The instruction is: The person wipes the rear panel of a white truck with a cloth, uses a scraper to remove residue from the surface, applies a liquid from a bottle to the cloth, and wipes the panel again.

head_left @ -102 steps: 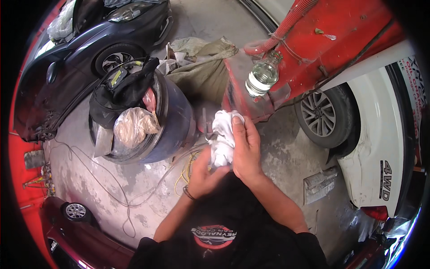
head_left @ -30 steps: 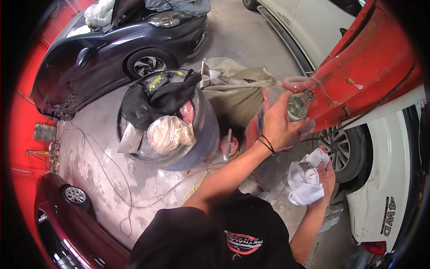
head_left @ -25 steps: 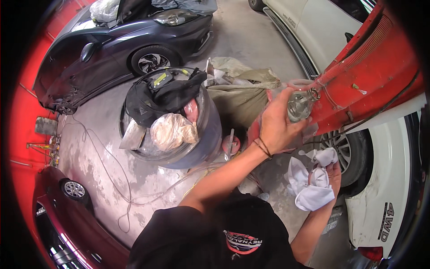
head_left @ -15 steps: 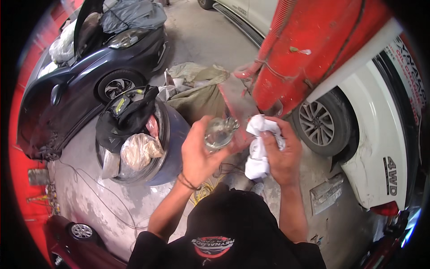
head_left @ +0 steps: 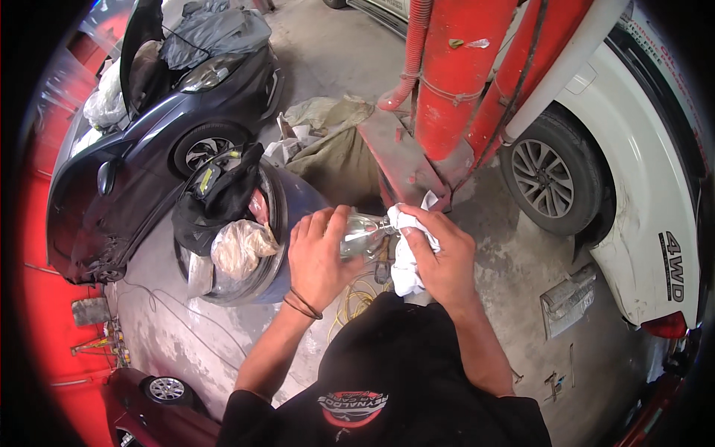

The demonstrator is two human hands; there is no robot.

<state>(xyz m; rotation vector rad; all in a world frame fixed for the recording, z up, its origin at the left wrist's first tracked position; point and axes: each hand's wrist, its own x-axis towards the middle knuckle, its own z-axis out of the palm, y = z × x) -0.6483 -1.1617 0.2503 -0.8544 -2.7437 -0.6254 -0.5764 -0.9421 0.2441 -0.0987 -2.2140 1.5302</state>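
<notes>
My left hand [head_left: 319, 249] is wrapped round a clear, rounded glass bottle [head_left: 359, 237], which lies tilted sideways with its narrow neck toward the right. In my right hand [head_left: 445, 257] is a bunched white cloth [head_left: 406, 257], pinched between thumb and fingers. The cloth touches the neck end of the bottle and hides its mouth. Both hands are held in front of my body, above the floor.
To the left stands a blue drum [head_left: 304, 195] topped with a black cloth item [head_left: 195, 223] and a plastic bag [head_left: 242, 249]. Ahead are a red post [head_left: 454, 104] and a greenish sack [head_left: 339, 164]. A dark car [head_left: 141, 141] and white vehicle [head_left: 633, 201] flank me; yellow cord [head_left: 356, 302] lies below.
The bottle has tipped over from a more upward angle, its neck now to the right. My right hand has moved left, bringing the white cloth onto the neck. The view has shifted slightly.
</notes>
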